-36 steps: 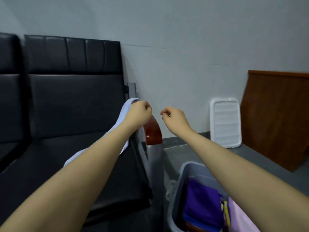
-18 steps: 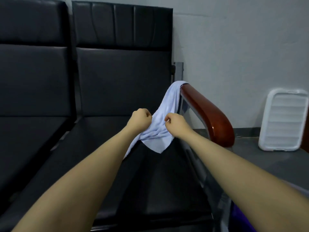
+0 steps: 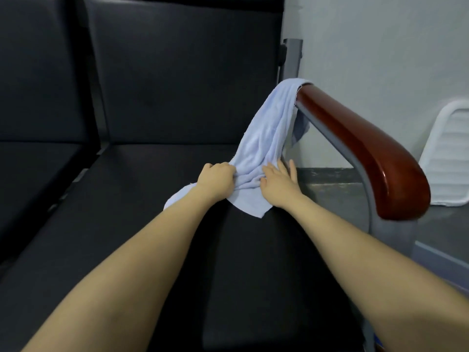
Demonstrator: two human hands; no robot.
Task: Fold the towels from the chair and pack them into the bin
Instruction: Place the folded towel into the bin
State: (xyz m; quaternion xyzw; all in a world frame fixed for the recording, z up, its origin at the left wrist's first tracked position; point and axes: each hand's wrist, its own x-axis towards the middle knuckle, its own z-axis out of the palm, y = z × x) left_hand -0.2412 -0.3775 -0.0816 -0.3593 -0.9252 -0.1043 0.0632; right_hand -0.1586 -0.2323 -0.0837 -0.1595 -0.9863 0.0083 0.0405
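Observation:
A pale blue towel [image 3: 269, 133] hangs from the back end of the chair's wooden armrest [image 3: 360, 146] down onto the black seat [image 3: 142, 199]. My left hand [image 3: 217, 179] is closed on a bunch of the towel near the seat. Just to its right, my right hand [image 3: 278, 181] lies on the towel with its fingers spread. The towel's lower corner rests flat on the seat between my wrists. The bin is almost out of view; only a grey edge [image 3: 436, 257] shows at the lower right.
A second black seat [image 3: 38, 158] adjoins on the left. A white slatted lid [image 3: 449, 158] leans against the wall at the right, on the grey floor [image 3: 335, 184]. The armrest's grey metal frame [image 3: 365, 179] stands beside my right forearm.
The view has swung left and down, from the bin to the chair. Both hands came down onto the towel; my right hand has opened from a fist to spread fingers.

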